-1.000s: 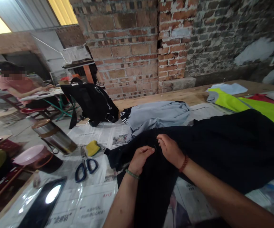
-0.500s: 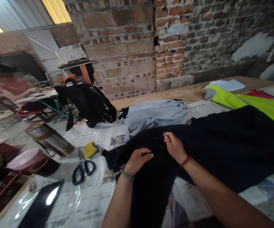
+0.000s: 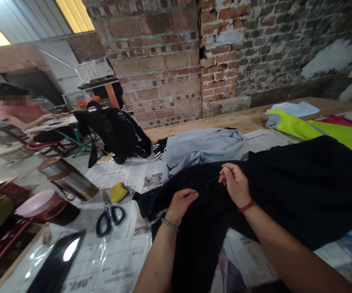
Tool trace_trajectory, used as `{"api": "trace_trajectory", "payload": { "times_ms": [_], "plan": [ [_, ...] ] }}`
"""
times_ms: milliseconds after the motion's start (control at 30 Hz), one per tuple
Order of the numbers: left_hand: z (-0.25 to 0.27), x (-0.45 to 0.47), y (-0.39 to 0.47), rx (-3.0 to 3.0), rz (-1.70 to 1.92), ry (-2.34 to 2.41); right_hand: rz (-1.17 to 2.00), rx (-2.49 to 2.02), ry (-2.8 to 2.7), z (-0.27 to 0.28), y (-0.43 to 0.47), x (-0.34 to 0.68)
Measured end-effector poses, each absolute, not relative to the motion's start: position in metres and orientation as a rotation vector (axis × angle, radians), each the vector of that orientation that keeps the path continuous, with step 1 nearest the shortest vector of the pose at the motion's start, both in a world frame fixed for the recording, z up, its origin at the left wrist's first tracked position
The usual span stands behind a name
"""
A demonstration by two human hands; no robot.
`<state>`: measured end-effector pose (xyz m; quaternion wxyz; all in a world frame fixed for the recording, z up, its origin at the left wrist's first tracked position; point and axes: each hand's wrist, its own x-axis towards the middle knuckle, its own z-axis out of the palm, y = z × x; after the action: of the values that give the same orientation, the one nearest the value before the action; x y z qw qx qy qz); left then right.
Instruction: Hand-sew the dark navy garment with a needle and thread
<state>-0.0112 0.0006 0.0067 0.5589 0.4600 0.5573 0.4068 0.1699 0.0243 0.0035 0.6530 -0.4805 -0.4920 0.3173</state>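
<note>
A dark navy garment (image 3: 289,187) lies spread across the table in front of me. My left hand (image 3: 182,203) rests on its left part, thumb and forefinger pinching a bit of the black cloth. Just above the cloth, my right hand (image 3: 234,183) is closed in a pinch at the end of a thin sewing thread (image 3: 213,179). The thread runs left from those fingertips down to the cloth between both hands. Whether a needle is in the fingers is too small to tell.
Blue-handled scissors (image 3: 110,217), a yellow sponge-like piece (image 3: 118,192), a steel flask (image 3: 69,179) and a dark tablet (image 3: 56,260) lie to the left. Behind are a black backpack (image 3: 117,134) and grey clothing (image 3: 203,146). A person (image 3: 20,110) sits farther back.
My right hand has moved right and slightly up, drawing the thread from a loose loop into a straighter line. My left hand keeps its pinch on the cloth.
</note>
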Motion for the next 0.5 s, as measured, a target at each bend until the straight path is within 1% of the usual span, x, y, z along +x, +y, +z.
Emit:
{"api": "trace_trajectory", "payload": {
  "times_ms": [267,400,500],
  "plan": [
    [0.009,-0.011,0.000,1.099,0.970,1.304,0.564,-0.736,-1.028,0.067,-0.024,0.183],
    [0.009,-0.012,-0.001,1.077,0.982,1.321,0.630,-0.592,-1.081,0.080,-0.055,0.192],
    [0.010,-0.013,-0.001,1.051,0.994,1.301,0.776,-0.528,-1.181,0.072,-0.073,0.201]
  ]
}}
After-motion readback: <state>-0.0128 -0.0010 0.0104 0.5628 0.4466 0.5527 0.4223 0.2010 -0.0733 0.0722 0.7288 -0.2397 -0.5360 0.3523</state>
